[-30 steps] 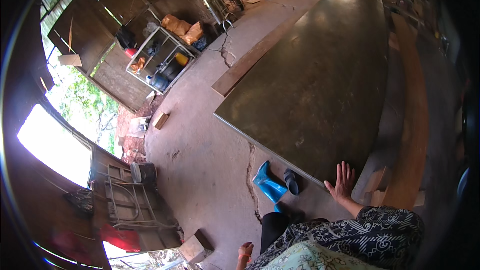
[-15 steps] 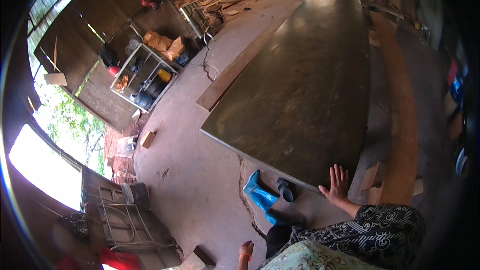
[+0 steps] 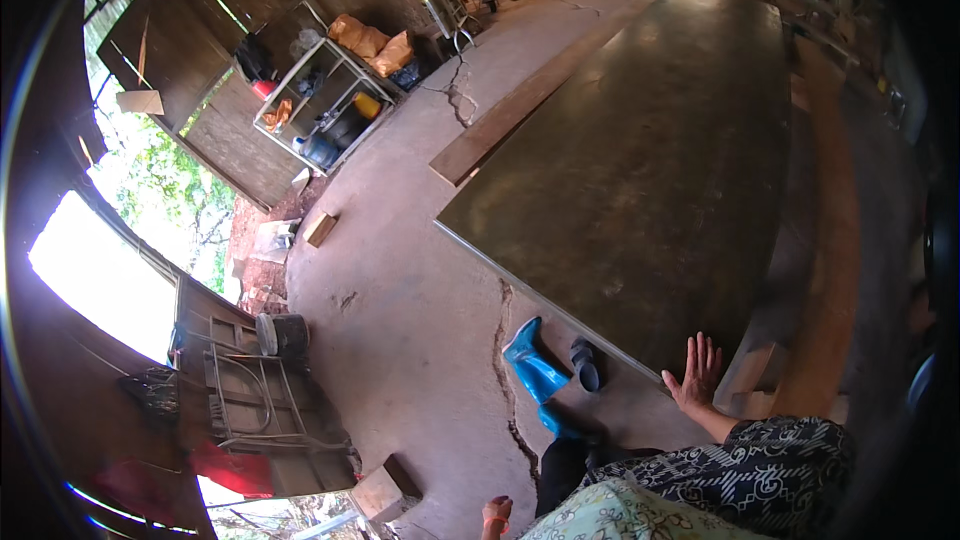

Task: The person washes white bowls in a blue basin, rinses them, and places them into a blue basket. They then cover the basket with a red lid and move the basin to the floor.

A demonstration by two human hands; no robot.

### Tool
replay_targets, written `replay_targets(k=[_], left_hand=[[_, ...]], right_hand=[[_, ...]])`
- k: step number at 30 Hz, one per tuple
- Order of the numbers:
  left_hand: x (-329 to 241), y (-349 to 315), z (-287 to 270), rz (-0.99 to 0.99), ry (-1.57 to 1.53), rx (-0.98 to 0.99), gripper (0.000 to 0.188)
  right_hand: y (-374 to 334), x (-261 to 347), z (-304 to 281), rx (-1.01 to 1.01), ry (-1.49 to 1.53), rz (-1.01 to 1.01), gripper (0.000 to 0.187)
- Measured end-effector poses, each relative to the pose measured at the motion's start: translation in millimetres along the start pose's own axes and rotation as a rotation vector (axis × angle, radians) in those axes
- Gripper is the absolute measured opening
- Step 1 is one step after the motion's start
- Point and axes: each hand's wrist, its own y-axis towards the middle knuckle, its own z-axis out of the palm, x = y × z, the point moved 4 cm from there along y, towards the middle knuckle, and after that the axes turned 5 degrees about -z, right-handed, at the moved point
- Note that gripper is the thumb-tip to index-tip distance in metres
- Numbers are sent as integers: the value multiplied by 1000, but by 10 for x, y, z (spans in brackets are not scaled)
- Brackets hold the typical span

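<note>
My right hand (image 3: 697, 380) lies on the near corner of a long dark slab-like tabletop (image 3: 640, 190), its fingers spread and pointing away from me. The slab has a smooth, faintly shiny surface and a thin pale edge. My left hand (image 3: 497, 512) hangs low near the bottom of the view, with a reddish band at the wrist. Its fingers look loosely curled, and nothing shows in them. Below the slab's near edge, blue rubber boots (image 3: 537, 365) and a dark clog (image 3: 585, 365) are on the concrete floor.
Reddish planks (image 3: 460, 162) flank the slab, with a long board (image 3: 825, 280) on its right. A metal rack (image 3: 325, 105) holding bags and jugs stands at the left wall. A wooden block (image 3: 385, 490) sits near my left hand. A crack (image 3: 503, 370) crosses the floor.
The view has turned somewhat left, so the slab and boots appear farther right. My right hand stays spread on the slab's corner; my left hand still hangs low.
</note>
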Motion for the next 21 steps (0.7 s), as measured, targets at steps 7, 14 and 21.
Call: replay_targets(k=[7, 14, 21], left_hand=[[183, 93, -40, -40, -114, -44, 40], [-637, -43, -349, 168, -24, 16, 38], [-792, -74, -497, 315, 82, -82, 36]], right_hand=[[16, -2, 8, -4, 14, 14, 91], [25, -5, -8, -29, -13, 8, 89], [47, 31, -18, -58, -49, -12, 84]])
